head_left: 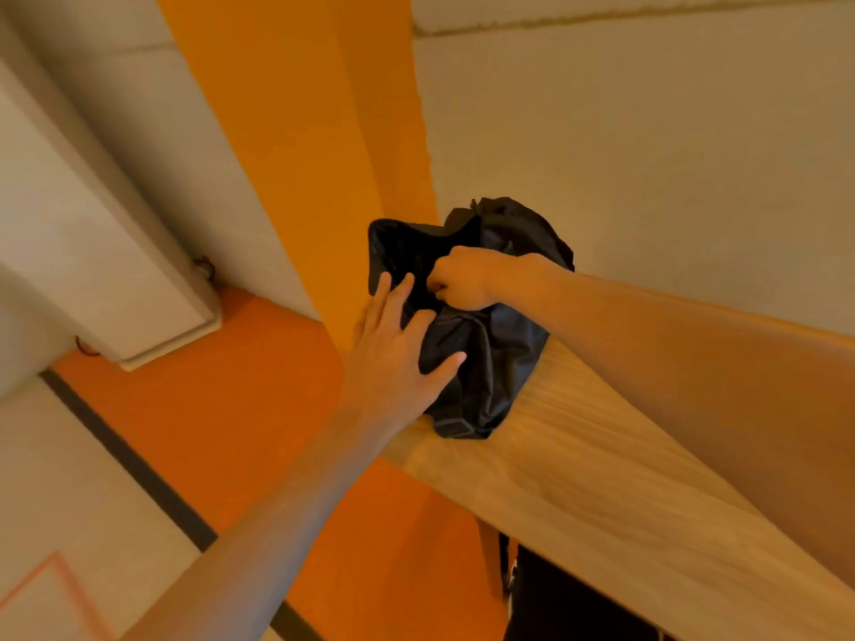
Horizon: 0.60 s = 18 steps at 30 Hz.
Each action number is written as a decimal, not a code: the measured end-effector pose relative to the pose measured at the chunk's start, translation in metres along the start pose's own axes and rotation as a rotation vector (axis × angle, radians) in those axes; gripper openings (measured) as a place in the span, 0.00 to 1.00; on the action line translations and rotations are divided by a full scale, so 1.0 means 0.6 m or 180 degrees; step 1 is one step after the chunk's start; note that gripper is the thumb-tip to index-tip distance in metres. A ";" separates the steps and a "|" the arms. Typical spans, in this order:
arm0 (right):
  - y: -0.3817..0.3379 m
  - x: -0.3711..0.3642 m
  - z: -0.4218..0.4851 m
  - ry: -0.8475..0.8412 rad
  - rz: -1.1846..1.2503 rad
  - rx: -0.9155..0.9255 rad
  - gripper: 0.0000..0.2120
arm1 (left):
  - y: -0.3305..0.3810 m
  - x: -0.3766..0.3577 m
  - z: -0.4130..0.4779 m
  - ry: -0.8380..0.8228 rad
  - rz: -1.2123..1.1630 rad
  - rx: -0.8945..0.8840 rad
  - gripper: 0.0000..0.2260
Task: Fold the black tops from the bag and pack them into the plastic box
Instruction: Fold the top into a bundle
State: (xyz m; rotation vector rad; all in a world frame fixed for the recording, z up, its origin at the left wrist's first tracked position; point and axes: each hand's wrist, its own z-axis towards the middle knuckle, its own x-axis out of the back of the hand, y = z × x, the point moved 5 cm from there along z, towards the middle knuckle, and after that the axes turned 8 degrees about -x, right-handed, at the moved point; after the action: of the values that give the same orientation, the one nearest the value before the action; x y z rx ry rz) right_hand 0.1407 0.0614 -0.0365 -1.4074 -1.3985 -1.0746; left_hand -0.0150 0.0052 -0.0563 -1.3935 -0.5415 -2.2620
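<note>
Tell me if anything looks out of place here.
The black bag slumps crumpled at the far end of the wooden table, seemingly overhanging its edge. The left hand presses its side; the right hand grips fabric at its opening.
</note>
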 end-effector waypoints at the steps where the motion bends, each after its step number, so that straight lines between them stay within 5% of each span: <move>1: 0.002 -0.007 0.006 -0.0052 -0.0050 -0.0024 0.17 | 0.002 -0.007 -0.003 0.0027 -0.0032 -0.0079 0.28; 12: 0.038 -0.133 0.045 -0.0641 0.0561 -0.0860 0.26 | 0.018 -0.064 -0.030 -0.0111 0.0092 -0.0251 0.24; 18: 0.022 -0.114 0.027 -0.0495 0.0672 -0.0424 0.23 | 0.015 -0.067 -0.033 -0.0043 0.0003 -0.0191 0.24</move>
State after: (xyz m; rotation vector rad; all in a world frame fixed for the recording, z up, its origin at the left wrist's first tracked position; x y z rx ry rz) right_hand 0.1538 0.0590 -0.1070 -1.7253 -1.2703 -0.9520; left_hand -0.0082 -0.0065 -0.1001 -1.4385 -0.4807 -2.2871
